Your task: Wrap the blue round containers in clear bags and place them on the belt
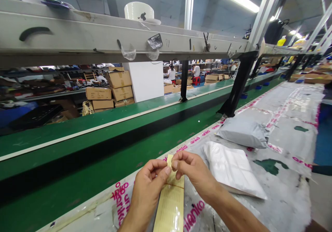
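Note:
My left hand (151, 178) pinches the left edge of a small pale-yellow paper strip (169, 160) between thumb and fingertips. The fingers of my right hand (190, 169) are bent and closed at the strip's right edge. Beneath both hands lies a longer yellow sheet (169, 207) with faint printed lines, possibly a sheet of labels. It rests on the plastic-covered bench (103, 211). Right of my right hand is a stack of clear-white plastic bags (233, 168).
A grey plastic mailer (242, 133) lies behind the bags. The green conveyor belt (85, 183) runs along the left of the bench. A black post (240, 86) supports the overhead metal beam (90, 34), where a tape roll (138, 11) sits. Cardboard boxes (119, 79) and two people are farther back.

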The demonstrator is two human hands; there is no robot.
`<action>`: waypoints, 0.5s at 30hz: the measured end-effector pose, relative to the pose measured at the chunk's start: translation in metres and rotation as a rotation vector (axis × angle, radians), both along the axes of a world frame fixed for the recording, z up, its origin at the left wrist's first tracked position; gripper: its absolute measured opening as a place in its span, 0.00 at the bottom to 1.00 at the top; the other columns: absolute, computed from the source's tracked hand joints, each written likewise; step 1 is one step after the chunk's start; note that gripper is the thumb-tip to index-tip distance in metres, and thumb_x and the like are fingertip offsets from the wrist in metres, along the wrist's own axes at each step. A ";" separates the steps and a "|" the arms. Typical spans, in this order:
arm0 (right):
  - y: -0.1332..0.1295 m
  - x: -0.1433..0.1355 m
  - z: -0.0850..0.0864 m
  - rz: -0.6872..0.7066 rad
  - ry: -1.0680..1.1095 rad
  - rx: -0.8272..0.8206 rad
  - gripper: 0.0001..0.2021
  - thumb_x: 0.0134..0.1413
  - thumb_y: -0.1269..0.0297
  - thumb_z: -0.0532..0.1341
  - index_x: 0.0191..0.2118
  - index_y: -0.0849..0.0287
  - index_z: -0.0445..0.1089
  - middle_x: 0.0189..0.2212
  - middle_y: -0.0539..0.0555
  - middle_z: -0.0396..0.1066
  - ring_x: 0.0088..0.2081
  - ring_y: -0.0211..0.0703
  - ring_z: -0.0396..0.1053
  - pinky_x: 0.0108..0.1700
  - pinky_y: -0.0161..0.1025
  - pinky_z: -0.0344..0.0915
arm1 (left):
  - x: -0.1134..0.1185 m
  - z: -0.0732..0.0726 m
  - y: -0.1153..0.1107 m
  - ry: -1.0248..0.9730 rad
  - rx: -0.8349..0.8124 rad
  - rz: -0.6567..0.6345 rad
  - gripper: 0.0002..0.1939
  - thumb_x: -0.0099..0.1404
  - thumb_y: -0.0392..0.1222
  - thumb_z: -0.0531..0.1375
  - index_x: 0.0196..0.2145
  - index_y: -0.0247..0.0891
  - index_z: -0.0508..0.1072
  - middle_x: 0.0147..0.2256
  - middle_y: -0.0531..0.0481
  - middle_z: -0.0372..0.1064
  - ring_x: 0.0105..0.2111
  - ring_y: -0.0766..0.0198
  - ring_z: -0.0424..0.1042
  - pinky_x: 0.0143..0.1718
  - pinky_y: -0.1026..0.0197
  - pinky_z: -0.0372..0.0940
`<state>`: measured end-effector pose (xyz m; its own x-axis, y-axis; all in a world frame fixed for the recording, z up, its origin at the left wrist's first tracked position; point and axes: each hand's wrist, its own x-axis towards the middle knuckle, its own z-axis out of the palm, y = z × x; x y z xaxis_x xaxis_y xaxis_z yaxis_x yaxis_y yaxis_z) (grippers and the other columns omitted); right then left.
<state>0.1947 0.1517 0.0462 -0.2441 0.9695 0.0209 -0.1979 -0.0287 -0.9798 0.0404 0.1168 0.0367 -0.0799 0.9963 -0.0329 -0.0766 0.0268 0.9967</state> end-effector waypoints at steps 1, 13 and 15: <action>0.001 0.001 -0.001 -0.010 -0.006 -0.001 0.08 0.42 0.59 0.65 0.26 0.58 0.72 0.24 0.48 0.68 0.26 0.38 0.63 0.32 0.37 0.63 | 0.000 -0.001 0.000 0.001 0.001 -0.007 0.21 0.55 0.56 0.71 0.37 0.37 0.76 0.35 0.48 0.75 0.34 0.62 0.71 0.38 0.63 0.66; -0.007 0.006 -0.009 -0.356 -0.745 1.305 0.10 0.64 0.79 0.56 0.38 0.60 0.72 0.34 0.56 0.73 0.36 0.46 0.68 0.38 0.42 0.66 | 0.002 0.004 -0.007 -0.276 -0.084 -0.061 0.18 0.62 0.55 0.67 0.31 0.35 0.75 0.31 0.49 0.69 0.33 0.64 0.67 0.36 0.63 0.65; -0.008 0.006 -0.007 -0.365 -0.793 1.338 0.10 0.64 0.79 0.56 0.37 0.60 0.71 0.34 0.56 0.73 0.35 0.46 0.68 0.38 0.42 0.66 | 0.002 0.005 -0.007 -0.308 -0.102 -0.062 0.18 0.61 0.54 0.68 0.31 0.35 0.75 0.31 0.49 0.69 0.33 0.64 0.67 0.35 0.63 0.66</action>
